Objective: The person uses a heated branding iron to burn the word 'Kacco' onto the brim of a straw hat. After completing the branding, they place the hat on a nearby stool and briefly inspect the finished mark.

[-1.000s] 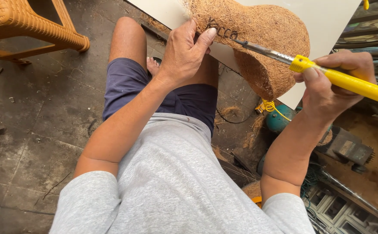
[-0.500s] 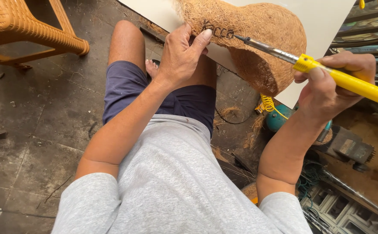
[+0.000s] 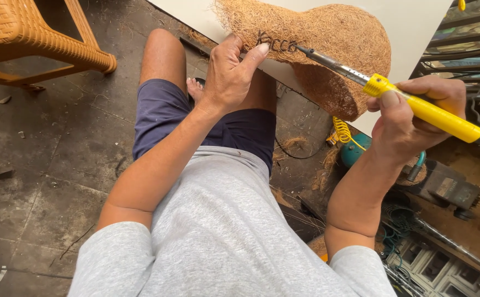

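Across the person's lap, a rounded piece of brown coconut fibre (image 3: 328,38) is lying on a pale board (image 3: 410,27), and both are running off the top of the frame, so their full outline is not showing. The far end of the yellow-handled soldering iron (image 3: 416,102) is leaving the right edge, its cord hardly traceable. The dark marks at the metal tip are too small to make out clearly. The clutter at the lower right, with a coiled yellow wire (image 3: 343,132) and a teal object (image 3: 355,149), is partly hiding behind the right forearm.

The fibre piece is looking coarse and hairy, with loose strands fraying along its left edge and a thick, curved lower rim hanging over the board's edge above the knee.

The left hand (image 3: 229,77) is resting spread on the fibre's near edge, thumb stretched out toward the marks, pressing it down rather than closing round it. The right hand (image 3: 410,118) is curling tightly round the iron's handle, holding the tip against the fibre. A woven orange chair (image 3: 36,38) is standing at the upper left on the dark floor (image 3: 42,165).
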